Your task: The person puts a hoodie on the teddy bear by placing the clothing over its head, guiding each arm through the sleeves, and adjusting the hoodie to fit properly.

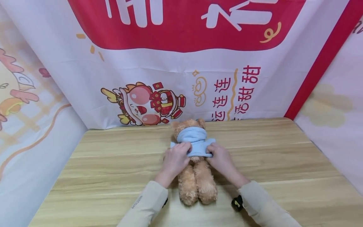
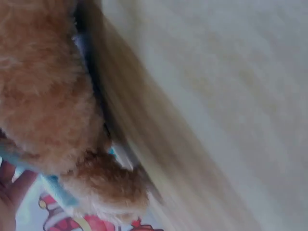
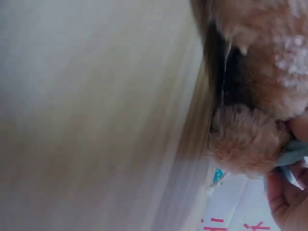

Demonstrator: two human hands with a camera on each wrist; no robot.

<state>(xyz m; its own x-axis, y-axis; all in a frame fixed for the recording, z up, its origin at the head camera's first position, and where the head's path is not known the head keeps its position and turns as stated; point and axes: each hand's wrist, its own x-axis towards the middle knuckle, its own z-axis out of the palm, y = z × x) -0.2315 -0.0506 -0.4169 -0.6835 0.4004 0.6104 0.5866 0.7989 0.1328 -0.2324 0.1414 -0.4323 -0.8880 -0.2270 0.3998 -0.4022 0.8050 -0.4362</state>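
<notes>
A brown teddy bear lies on the wooden table, its legs toward the person and its head at the far side. A light blue hoodie covers its upper body, bunched around the neck and lower face. My left hand pinches the hoodie's lower hem on the left. At the right side of the hem, my right hand pinches the cloth too. In the left wrist view the bear's fur fills the left part; fingers show at the lower left. The right wrist view shows fingers gripping the blue hem beside a furry paw.
The wood-grain table spreads to both sides of the bear. Behind it hangs a white and red cloth with a printed cartoon figure. Printed panels stand at left and right. A dark band sits at the right sleeve cuff.
</notes>
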